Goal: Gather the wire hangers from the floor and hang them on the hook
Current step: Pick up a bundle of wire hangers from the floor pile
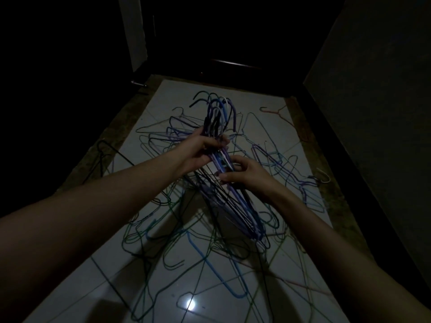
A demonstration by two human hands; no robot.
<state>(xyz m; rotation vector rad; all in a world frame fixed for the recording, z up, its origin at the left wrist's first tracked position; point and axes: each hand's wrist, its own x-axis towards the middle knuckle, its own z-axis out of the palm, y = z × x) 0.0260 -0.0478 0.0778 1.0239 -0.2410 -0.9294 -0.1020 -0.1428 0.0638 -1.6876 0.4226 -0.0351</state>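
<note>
A bundle of several wire hangers (pixel 219 113) in purple, blue, black and white is held up over the floor, hooks pointing away from me. My left hand (pixel 200 148) grips the bundle at the necks. Just below it, my right hand (pixel 242 173) pinches the wires where the shoulders spread out. Many more loose hangers (pixel 191 243) in green, blue and purple lie tangled on the white tiled floor (pixel 140 287) beneath my arms. No hook for hanging them is visible in this dark view.
A single orange hanger (pixel 277 111) lies at the far right of the tiles, a white one (pixel 324 174) by the right wall, a black one (pixel 102 155) at the left edge. Dark walls close in on both sides. A dark doorway (pixel 224 64) stands ahead.
</note>
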